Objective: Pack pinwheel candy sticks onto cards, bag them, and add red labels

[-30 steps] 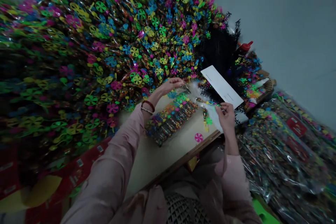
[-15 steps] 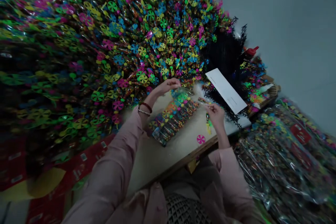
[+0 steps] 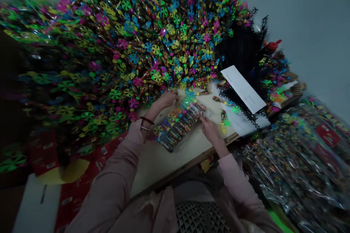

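The left hand (image 3: 166, 101) curls over the left end of a clear plastic bag of pinwheel sticks (image 3: 182, 125), and the right hand (image 3: 209, 130) pinches its near edge, the two pinning it flat on the pale surface (image 3: 161, 165) between them.

- heap of cellophane-wrapped pinwheels (image 3: 136, 36) behind the table (image 3: 153, 167)
- black plastic comb strips (image 3: 240, 58) beside 1 white card (image 3: 243, 89)
- red plastic piece (image 3: 273, 45) near the grey wall (image 3: 314, 18)
- bulging clear sacks of pinwheels (image 3: 295, 167) right of the table
- red cartons (image 3: 45, 153) at left
- black woven stool (image 3: 199, 218) at the bottom
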`<state>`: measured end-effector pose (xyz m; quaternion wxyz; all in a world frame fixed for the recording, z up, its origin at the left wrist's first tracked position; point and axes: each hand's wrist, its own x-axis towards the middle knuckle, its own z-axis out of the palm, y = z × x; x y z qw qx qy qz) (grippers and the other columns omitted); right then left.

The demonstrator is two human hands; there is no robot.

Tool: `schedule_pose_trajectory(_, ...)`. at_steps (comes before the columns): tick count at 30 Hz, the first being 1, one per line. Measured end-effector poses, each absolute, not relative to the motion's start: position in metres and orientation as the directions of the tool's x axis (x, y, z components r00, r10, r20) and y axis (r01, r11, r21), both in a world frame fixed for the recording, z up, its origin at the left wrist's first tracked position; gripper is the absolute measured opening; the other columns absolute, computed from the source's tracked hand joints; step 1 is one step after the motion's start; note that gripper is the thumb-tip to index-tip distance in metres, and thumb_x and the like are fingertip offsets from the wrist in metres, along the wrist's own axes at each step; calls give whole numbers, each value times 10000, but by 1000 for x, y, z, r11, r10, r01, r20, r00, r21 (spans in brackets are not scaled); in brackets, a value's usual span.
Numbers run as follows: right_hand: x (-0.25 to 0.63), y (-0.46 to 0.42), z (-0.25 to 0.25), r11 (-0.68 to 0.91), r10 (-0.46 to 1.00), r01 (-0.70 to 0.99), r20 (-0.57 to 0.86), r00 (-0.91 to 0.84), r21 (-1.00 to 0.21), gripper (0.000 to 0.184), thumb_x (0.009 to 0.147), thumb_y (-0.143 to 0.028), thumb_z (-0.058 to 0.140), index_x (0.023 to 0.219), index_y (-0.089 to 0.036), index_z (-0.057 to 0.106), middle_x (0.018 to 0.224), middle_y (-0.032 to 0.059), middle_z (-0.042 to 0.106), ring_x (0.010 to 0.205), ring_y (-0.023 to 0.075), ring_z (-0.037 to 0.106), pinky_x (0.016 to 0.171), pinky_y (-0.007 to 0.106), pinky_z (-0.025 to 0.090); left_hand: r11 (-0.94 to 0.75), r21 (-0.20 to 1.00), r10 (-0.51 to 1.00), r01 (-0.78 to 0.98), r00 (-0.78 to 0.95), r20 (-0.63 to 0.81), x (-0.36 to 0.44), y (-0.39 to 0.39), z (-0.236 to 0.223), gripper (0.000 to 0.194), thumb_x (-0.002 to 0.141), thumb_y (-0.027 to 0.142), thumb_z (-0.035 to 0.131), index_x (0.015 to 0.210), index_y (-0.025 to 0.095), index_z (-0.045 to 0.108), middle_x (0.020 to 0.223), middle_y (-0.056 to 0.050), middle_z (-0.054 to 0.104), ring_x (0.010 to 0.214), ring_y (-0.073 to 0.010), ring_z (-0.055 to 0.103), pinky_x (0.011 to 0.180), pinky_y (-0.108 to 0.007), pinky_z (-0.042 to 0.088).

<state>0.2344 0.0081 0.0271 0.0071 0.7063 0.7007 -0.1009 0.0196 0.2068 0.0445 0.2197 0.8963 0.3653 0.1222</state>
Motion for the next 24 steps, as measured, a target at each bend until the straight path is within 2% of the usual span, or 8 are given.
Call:
schedule_pose_trajectory(4, 236, -8, 33, -44, 971, 986, -240, 5, -159, 473, 884, -131, 400, 1339, -242, 464, 1016, 92, 678, 838, 204, 651, 688, 276, 425, -424, 261, 899, 867, 367, 240, 28, 183, 87, 313, 866, 99, 365, 1007, 155, 638, 1126, -164, 577, 1143, -314, 464, 963, -442, 314)
schedule_pose_trajectory(7, 244, -19, 45, -44, 985, 934, -173, -19, -354, 376, 857, -150, 433, 1173, -250, 612, 850, 44, 692, 765, 179, 632, 654, 253, 402, -447, 360, 894, 819, 392, 217, 51, 163, 99, 333, 941, 233, 341, 1159, 148, 577, 1159, -166, 583, 1130, -313, 497, 972, -428, 312)
schedule_pose_trajectory(10, 242, -15, 57, -116, 982, 784, 50, 184, -610, 290, 894, -266, 417, 1054, -214, 653, 669, 9, 627, 613, 156, 563, 596, 243, 384, -416, 499, 888, 760, 457, 45, 75, 149, 80, 484, 944, 447, 376, 1295, 130, 481, 1193, -190, 577, 1119, -322, 518, 975, -427, 324)
schedule_pose_trajectory(12, 232, 0, 60, -123, 904, 694, 209, 374, -709, 327, 919, -338, 387, 1094, -182, 614, 723, 27, 632, 633, 157, 551, 617, 245, 399, -335, 523, 909, 783, 414, -37, 87, 141, 59, 601, 921, 535, 384, 1351, 116, 417, 1225, -215, 553, 1155, -339, 495, 977, -443, 327)
schedule_pose_trajectory(14, 218, 22, 54, -103, 856, 659, 272, 440, -745, 338, 927, -376, 376, 1112, -173, 573, 869, 66, 655, 733, 165, 574, 680, 251, 418, -270, 507, 938, 818, 342, -53, 95, 136, 41, 657, 908, 577, 372, 1369, 110, 389, 1253, -233, 525, 1194, -353, 461, 972, -457, 332)
schedule_pose_trajectory(18, 200, 57, 24, -182, 833, 580, 189, 520, -794, 294, 943, -389, 319, 1062, -187, 497, 989, 104, 640, 875, 188, 592, 763, 279, 433, -139, 553, 976, 821, 208, -64, 97, 135, 26, 700, 867, 647, 384, 1302, 102, 438, 1223, -246, 539, 1161, -347, 502, 931, -424, 366)
schedule_pose_trajectory(21, 201, 65, 5, -285, 699, 311, 26, 715, -907, 278, 935, -389, 288, 1057, -194, 445, 1012, 125, 619, 928, 192, 592, 752, 289, 456, -16, 669, 968, 743, 180, -177, 89, 140, 29, 689, 800, 703, 452, 1162, 120, 512, 1105, -219, 618, 1048, -328, 581, 860, -376, 398)
schedule_pose_trajectory(24, 207, 61, -4, -295, 675, 82, -147, 723, -952, 327, 924, -415, 218, 1002, -209, 459, 948, 107, 623, 881, 181, 607, 678, 284, 485, 91, 812, 939, 577, 221, -263, 82, 140, 37, 609, 771, 706, 503, 1008, 148, 556, 999, -162, 662, 982, -312, 592, 791, -341, 406)
